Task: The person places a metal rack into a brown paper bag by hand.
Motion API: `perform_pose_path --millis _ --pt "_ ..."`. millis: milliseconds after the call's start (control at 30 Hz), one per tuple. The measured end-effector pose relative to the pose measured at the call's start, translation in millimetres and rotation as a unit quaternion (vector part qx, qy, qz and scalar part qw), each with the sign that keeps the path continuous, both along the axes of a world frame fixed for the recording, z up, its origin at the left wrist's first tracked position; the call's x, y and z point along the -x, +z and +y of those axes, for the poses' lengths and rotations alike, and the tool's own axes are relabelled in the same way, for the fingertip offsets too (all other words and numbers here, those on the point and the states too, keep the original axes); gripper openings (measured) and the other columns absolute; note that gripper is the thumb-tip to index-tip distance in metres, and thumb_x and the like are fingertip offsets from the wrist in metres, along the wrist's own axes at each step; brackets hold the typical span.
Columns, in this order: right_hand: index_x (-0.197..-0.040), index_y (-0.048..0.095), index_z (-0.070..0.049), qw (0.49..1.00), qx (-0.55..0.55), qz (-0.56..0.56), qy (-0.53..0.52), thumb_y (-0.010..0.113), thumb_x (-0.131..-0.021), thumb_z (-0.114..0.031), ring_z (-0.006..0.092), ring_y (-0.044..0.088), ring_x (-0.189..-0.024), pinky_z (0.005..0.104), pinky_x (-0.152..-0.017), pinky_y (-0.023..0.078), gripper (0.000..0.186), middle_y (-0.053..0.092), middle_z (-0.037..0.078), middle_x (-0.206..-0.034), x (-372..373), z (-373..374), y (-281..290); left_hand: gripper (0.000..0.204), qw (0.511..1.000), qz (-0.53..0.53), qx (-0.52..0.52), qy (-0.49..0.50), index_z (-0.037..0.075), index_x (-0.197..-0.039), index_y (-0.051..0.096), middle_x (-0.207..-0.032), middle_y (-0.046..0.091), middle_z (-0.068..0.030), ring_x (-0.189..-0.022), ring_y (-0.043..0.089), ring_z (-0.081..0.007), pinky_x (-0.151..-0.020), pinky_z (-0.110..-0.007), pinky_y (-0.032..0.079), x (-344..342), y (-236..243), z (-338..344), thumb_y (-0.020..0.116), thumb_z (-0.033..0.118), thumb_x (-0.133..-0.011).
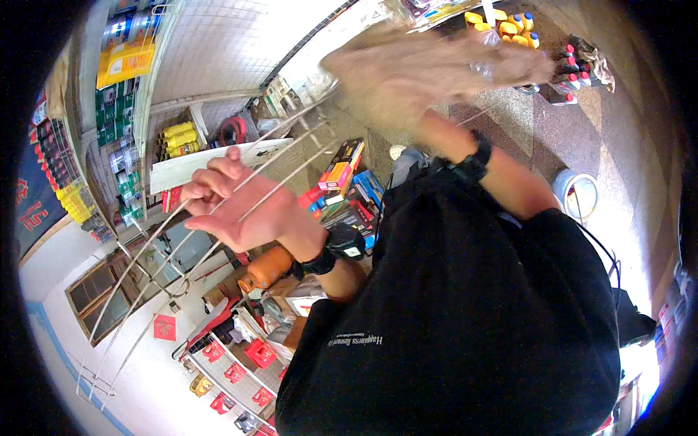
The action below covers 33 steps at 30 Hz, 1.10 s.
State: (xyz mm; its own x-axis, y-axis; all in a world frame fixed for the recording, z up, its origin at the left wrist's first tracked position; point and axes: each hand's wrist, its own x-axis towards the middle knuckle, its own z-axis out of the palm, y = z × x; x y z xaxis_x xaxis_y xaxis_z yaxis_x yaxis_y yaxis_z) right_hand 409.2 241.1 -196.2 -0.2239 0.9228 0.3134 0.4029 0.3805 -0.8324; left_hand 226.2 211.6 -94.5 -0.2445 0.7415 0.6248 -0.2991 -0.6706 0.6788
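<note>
A black top [451,312] is worn by the person, and much of the low right part is filled by it. A white mesh panel [207,51] is seen high on the left, with goods set on shelves beside it. A long, thin wire rack [283,182] is seen on a slant, from the low left up to the blurred right side of the work. A brown-grey cloth [480,62] is seen at the top middle, and it is smeared by blur. The right hand [385,91] is placed at the cloth, but how its fingers are set cannot be told. The left hand [251,203] is crossed by the wires at its palm. Its fingers are bent and its thumb is kept apart, but whether a wire is gripped cannot be told. An orange gas bottle [267,267] is seen below the left hand. A white bucket [576,196] is set on the floor at the right. A dark watch [346,241] is worn on the left wrist.
</note>
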Motion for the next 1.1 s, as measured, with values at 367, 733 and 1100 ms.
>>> perform_pose_path --millis 367,733,1100 --pt "-0.097 0.053 -0.006 0.994 0.043 -0.102 0.007 0.061 -0.078 -0.013 0.0221 0.062 -0.075 0.0384 -0.065 0.049 0.022 0.063 0.008 -0.081 32.0 1.7 40.6 0.044 0.994 0.088 -0.070 0.010 0.009 -0.087 0.040 -0.069 0.036 -0.0033 -0.059 0.043 -0.0188 -0.066 -0.041 0.036 -57.5 3.5 -25.9 0.036 0.052 -0.093" --pt "-0.088 0.052 -0.003 0.991 0.035 -0.117 0.047 0.065 -0.067 -0.003 0.0334 0.063 -0.072 0.0427 -0.060 0.050 0.024 0.061 0.016 -0.072 34.9 3.9 -1.6 0.035 0.998 0.027 0.053 0.022 0.009 -0.090 0.043 -0.072 0.037 -0.0015 -0.068 0.043 -0.0179 -0.078 -0.044 0.037 -55.1 -10.1 -27.6 0.037 0.043 -0.095" --pt "-0.085 0.061 -0.006 0.995 0.008 -0.102 0.015 0.055 -0.079 -0.013 0.0283 0.062 -0.064 0.0453 -0.057 0.048 0.011 0.059 0.013 -0.066 30.9 28.3 -26.4 0.026 0.988 0.004 0.132 0.080 0.007 -0.088 0.045 -0.074 0.040 -0.0036 -0.075 0.044 -0.0241 -0.082 -0.047 0.036 -44.2 -15.1 -22.0 0.041 0.032 -0.095"
